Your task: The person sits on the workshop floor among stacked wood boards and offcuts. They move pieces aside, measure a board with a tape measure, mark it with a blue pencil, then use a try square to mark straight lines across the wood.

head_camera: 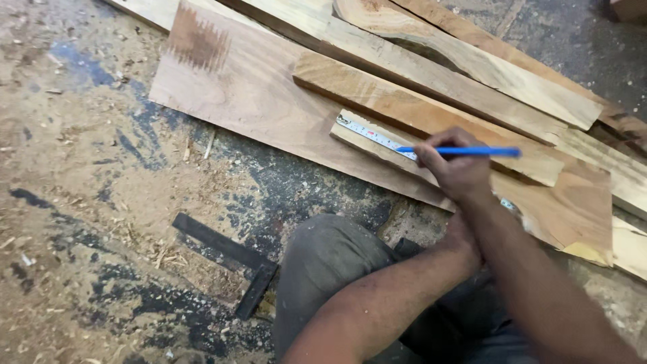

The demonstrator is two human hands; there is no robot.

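My right hand grips a blue pencil, its tip touching a tape measure blade. The blade lies along a narrow wooden strip that rests on a wide brown board. My left hand sits lower, at the near edge of that board. It is mostly hidden behind my right forearm, so its grip cannot be seen. A small bluish bit shows beside my right wrist.
A thicker plank and several rough planks lie behind the strip. A black carpenter's square lies on the sawdust-covered floor to the left of my bent knee.
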